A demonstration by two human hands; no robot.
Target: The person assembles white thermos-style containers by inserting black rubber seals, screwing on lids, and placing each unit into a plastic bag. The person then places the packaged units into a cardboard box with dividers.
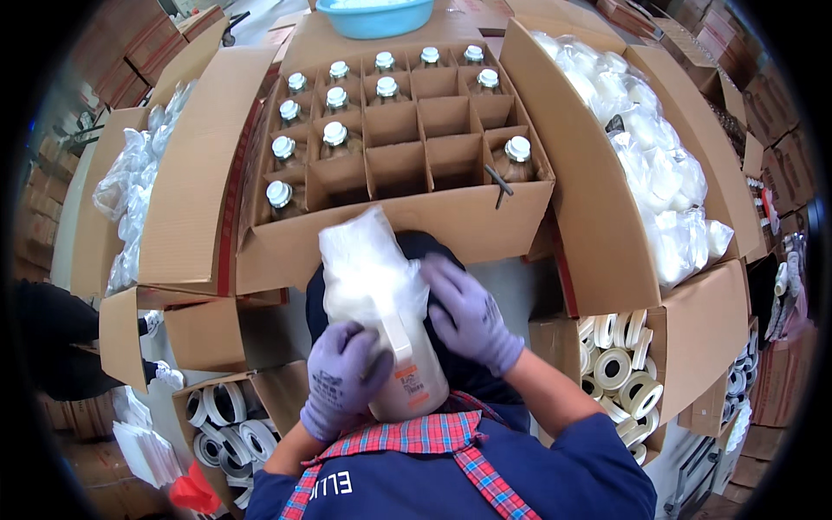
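Observation:
A whitish plastic jug [407,381] with a pale upright handle and orange print leans across my lap. A clear plastic bag [357,247] covers its upper part and sticks up beyond it. My left hand [344,374], in a purple knit glove, is curled against the jug's left side beside the handle; its fingertips are partly hidden. On the other side my right hand [468,316], gloved alike, has its fingers stretched out along the bag's right edge. Whether it presses on the plastic cannot be made out.
Ahead stands a divided carton [390,221] with several white-capped clear bottles [334,134] and a dark metal tool [499,185] on its edge. Cartons of bagged white items [654,160] flank it. Lower boxes hold tape-like rings [613,368]. A blue basin [374,19] stands beyond.

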